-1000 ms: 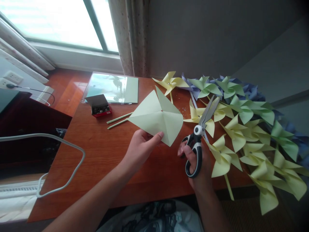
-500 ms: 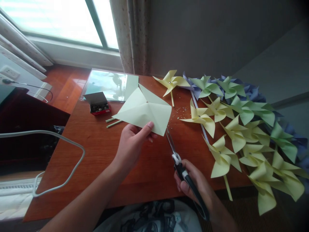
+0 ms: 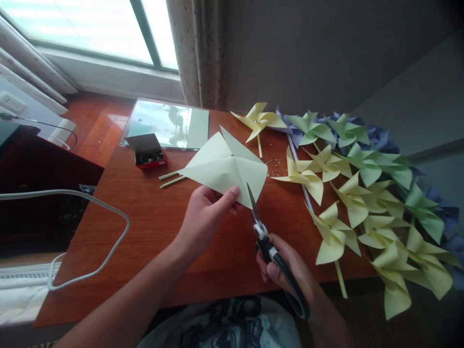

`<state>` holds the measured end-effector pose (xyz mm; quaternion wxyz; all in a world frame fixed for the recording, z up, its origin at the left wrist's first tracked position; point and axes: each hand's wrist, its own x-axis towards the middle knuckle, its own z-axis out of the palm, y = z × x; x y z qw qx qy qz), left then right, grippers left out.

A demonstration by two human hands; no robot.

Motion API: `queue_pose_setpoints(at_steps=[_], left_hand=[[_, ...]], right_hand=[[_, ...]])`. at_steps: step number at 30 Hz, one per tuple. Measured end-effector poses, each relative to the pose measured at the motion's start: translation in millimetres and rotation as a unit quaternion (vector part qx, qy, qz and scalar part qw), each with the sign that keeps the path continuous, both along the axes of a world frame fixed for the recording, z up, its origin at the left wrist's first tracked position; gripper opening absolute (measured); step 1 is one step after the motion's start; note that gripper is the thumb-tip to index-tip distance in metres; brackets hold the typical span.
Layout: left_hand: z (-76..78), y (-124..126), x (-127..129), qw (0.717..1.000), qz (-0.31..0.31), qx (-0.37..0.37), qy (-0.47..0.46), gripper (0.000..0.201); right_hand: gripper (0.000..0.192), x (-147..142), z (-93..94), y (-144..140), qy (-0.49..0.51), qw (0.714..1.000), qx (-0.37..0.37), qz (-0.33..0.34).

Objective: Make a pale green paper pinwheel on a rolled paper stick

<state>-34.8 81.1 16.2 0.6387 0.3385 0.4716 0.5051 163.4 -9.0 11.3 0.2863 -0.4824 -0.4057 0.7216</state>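
A pale yellow-green square of paper (image 3: 224,166) is pinched between the thumb and fingers of my left hand (image 3: 212,208), held above the table. One slit runs in from its far corner toward the middle, and crease lines cross it. My right hand (image 3: 281,261) grips scissors (image 3: 259,227) with black handles. Their blades are at the paper's near right corner, one lying over its top face; the other blade is mostly hidden beneath the sheet. Two rolled paper sticks (image 3: 172,181) lie just left of the paper.
A small red box (image 3: 150,162) of pins stands open at the left. Behind it lies a clear plastic sleeve of paper (image 3: 166,123). Yellow, green and purple paper pinwheels (image 3: 333,234) fill the right side. A white cable (image 3: 119,232) loops over the table's (image 3: 145,261) left edge.
The paper and my left hand have shifted slightly right. The scissors have moved up and left, from beside the paper's corner to around its edge.
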Motion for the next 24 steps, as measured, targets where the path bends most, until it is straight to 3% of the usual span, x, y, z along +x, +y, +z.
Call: queue_pose_setpoints(at_steps=[24], left_hand=[[4.0,-0.9,2.1,1.0,-0.013,0.011,0.025,0.023]], right_hand=[[0.05,-4.3,3.9,2.7,0.012,0.999,-0.025,-0.029]])
